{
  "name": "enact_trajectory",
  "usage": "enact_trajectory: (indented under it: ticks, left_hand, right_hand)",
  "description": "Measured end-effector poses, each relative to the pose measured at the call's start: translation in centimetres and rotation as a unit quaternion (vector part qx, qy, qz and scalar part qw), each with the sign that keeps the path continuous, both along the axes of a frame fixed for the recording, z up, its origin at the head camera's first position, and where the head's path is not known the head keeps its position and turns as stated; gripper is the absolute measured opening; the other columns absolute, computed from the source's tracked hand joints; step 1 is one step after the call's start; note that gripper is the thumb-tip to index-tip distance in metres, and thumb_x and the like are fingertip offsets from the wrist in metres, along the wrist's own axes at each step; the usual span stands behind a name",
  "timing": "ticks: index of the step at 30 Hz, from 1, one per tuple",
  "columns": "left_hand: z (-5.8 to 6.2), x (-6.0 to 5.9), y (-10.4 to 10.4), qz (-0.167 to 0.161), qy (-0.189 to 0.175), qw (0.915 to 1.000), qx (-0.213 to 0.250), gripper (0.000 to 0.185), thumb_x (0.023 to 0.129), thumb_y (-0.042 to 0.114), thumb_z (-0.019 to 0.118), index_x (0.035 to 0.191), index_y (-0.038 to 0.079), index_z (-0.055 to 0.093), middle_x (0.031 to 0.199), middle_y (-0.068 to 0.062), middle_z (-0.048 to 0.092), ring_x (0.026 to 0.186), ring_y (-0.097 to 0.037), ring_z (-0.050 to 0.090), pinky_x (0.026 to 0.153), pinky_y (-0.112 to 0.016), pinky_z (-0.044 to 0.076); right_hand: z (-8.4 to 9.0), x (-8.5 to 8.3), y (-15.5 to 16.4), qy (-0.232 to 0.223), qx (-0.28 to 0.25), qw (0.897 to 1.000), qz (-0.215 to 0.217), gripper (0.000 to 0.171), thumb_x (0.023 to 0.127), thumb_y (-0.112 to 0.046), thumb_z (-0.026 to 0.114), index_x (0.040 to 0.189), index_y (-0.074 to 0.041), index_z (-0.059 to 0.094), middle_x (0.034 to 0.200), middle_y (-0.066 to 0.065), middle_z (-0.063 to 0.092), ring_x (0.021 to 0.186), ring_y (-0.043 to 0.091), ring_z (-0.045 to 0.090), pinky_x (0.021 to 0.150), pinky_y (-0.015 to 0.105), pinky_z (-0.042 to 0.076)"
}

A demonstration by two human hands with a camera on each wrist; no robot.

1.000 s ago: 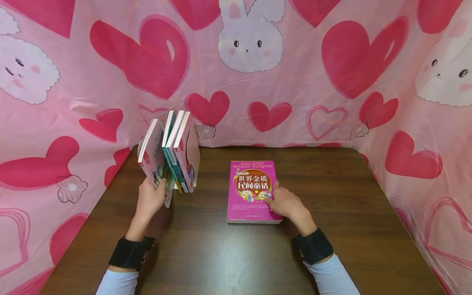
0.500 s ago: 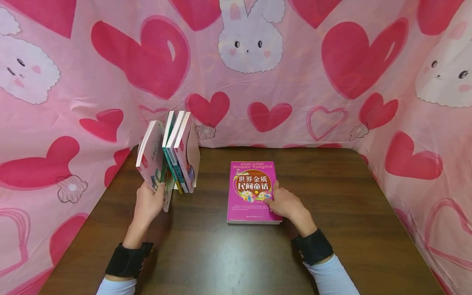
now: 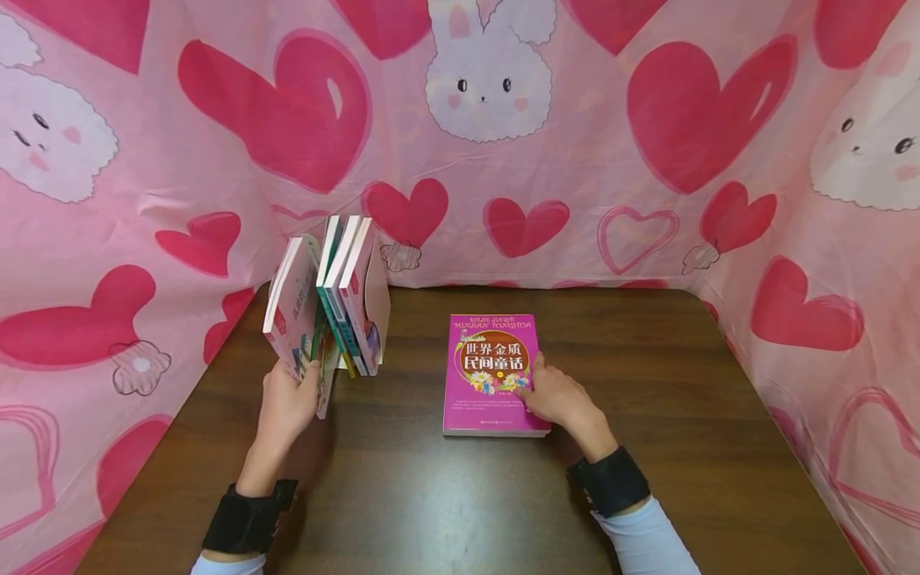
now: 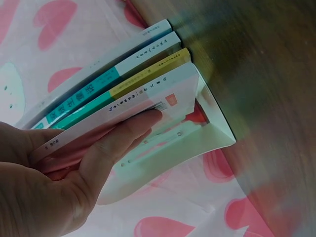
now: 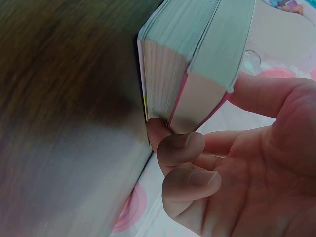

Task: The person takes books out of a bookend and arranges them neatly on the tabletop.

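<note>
My left hand (image 3: 287,403) grips a pale pink book (image 3: 293,299), thumb on one cover and fingers around the other side. This book leans left and juts out in front of the upright teal-spined books (image 3: 336,319) to its right. In the left wrist view, the white lower spine of the pink book shows beside the thumb. My right hand (image 3: 564,395) holds the right edge of a magenta book (image 3: 492,407) that lies flat, cover up. The right wrist view shows a second thick book (image 5: 165,64) under it, with curled fingertips against the page edges.
A pale bookend (image 3: 377,291) stands at the right of the upright row; its cream-coloured plate (image 4: 168,165) shows in the left wrist view. The brown wooden table (image 3: 647,359) meets a pink curtain (image 3: 596,160) with hearts and rabbits at back and sides.
My left hand has drawn the pink book slightly toward me and to the left, away from the upright row. My right hand and the magenta book have stayed put.
</note>
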State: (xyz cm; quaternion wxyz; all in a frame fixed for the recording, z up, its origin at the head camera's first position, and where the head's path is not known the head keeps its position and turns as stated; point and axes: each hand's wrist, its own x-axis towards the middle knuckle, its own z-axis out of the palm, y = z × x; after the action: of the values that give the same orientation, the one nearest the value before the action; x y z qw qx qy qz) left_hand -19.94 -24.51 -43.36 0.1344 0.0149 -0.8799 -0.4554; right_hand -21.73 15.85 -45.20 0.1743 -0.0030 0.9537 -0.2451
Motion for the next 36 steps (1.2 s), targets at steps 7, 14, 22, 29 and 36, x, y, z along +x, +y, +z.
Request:
enact_trajectory:
  ticks: [7,14,22,29,36]
  left_hand:
    - [0.1,0.4,0.3,0.007,0.002,1.0,-0.003,0.05,0.108,0.008,0.052,0.154,-0.008,0.041,0.147,-0.035,0.052,0.127,-0.054,0.057,0.101,-0.071,0.046]
    - [0.2,1.2,0.5,0.006,-0.005,1.0,0.002,0.052,0.109,0.009,0.051,0.156,-0.007,0.038,0.149,-0.035,0.05,0.128,-0.053,0.056,0.101,-0.072,0.044]
    - [0.8,2.3,0.8,0.013,0.004,0.9999,0.002,0.049,0.108,0.008,0.054,0.153,-0.008,0.043,0.145,-0.035,0.054,0.125,-0.054,0.058,0.099,-0.072,0.046]
    - [1.1,3.2,0.7,0.007,0.005,1.0,0.002,0.05,0.107,0.007,0.055,0.154,-0.007,0.042,0.148,-0.034,0.052,0.128,-0.055,0.056,0.1,-0.074,0.043]
    - [1.2,4.5,1.0,0.013,-0.002,0.9999,-0.003,0.049,0.107,0.007,0.054,0.152,-0.008,0.043,0.145,-0.035,0.054,0.127,-0.055,0.057,0.098,-0.073,0.045]
  right_hand:
    - [0.2,-0.1,0.0,0.002,0.005,1.0,-0.001,0.095,0.099,-0.036,0.072,0.16,0.013,0.019,0.147,0.031,0.05,0.122,0.042,0.056,0.104,0.063,0.047]
    - [0.1,-0.3,-0.2,0.008,0.022,1.0,0.007,0.093,0.099,-0.034,0.071,0.158,0.016,0.021,0.145,0.034,0.051,0.122,0.043,0.057,0.103,0.064,0.048]
    - [0.2,-0.4,-0.1,0.002,0.011,1.0,0.001,0.094,0.099,-0.036,0.071,0.159,0.015,0.02,0.143,0.032,0.052,0.119,0.042,0.057,0.103,0.063,0.048]
    - [0.2,-0.4,-0.1,0.007,0.017,1.0,0.006,0.095,0.099,-0.036,0.072,0.159,0.016,0.02,0.143,0.033,0.052,0.12,0.043,0.057,0.103,0.064,0.048]
    - [0.1,-0.2,-0.2,0.007,0.015,1.0,0.003,0.093,0.099,-0.035,0.072,0.159,0.015,0.021,0.143,0.032,0.052,0.119,0.043,0.057,0.102,0.064,0.048]
